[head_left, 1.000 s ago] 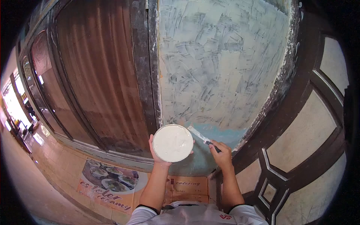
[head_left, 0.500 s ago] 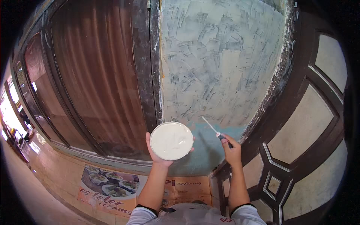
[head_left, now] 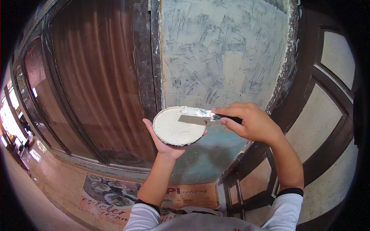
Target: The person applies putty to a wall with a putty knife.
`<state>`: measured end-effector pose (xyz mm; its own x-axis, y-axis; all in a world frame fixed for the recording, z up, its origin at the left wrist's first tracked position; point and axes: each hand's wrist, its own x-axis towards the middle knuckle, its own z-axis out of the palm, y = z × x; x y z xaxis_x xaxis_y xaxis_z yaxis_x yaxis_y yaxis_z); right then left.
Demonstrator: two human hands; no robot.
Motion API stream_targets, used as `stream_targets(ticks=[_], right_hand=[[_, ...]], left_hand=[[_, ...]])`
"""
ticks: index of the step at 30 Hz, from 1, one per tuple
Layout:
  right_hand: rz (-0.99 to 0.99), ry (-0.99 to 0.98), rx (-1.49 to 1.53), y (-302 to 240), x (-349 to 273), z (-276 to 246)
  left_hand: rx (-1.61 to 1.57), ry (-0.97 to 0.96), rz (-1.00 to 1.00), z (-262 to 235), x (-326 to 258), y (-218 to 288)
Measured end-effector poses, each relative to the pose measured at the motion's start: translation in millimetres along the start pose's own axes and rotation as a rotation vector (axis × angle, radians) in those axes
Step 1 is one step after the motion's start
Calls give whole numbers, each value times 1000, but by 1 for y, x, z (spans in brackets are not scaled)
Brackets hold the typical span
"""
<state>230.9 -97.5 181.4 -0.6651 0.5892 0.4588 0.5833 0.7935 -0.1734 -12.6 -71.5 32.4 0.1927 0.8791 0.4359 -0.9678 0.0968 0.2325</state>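
Observation:
My left hand (head_left: 169,147) is wrapped under a round tub of white putty (head_left: 175,129), its thumb up along the left side and fingertips showing at the right. The tub tilts toward me, so the smooth white surface faces up. Gripped by its dark handle, a putty knife (head_left: 194,112) is in my right hand (head_left: 248,120). Its flat blade, smeared white, reaches over the tub's far right part and casts a shadow on the putty. Whether the blade touches the putty I cannot tell.
Ahead stands a wall panel (head_left: 225,57) with patchy white putty strokes, pale blue-green below. Left is a dark-framed window (head_left: 96,77) with a brown curtain behind it. A dark wooden door (head_left: 300,127) with pale panels stands at right. Printed banners (head_left: 111,196) lie on the floor.
My right hand has swung the putty knife from upright near the wall to over the tub, blade now pointing left. The tub has risen slightly and moved a little right.

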Motion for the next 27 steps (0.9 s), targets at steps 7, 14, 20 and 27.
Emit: stream_targets(ticks=[7, 14, 20, 27], right_hand=[[-64, -145, -157, -8, 9, 0], [-4, -172, 31, -13, 6, -15], [-37, -149, -5, -9, 2, -14], [23, -181, -11, -22, -7, -26]], left_hand=[[46, -63, -18, 3, 3, -12], [-30, -53, -55, 6, 5, -9], [-89, -174, -117, -6, 10, -7], [-144, -208, -161, -2, 10, -8]])
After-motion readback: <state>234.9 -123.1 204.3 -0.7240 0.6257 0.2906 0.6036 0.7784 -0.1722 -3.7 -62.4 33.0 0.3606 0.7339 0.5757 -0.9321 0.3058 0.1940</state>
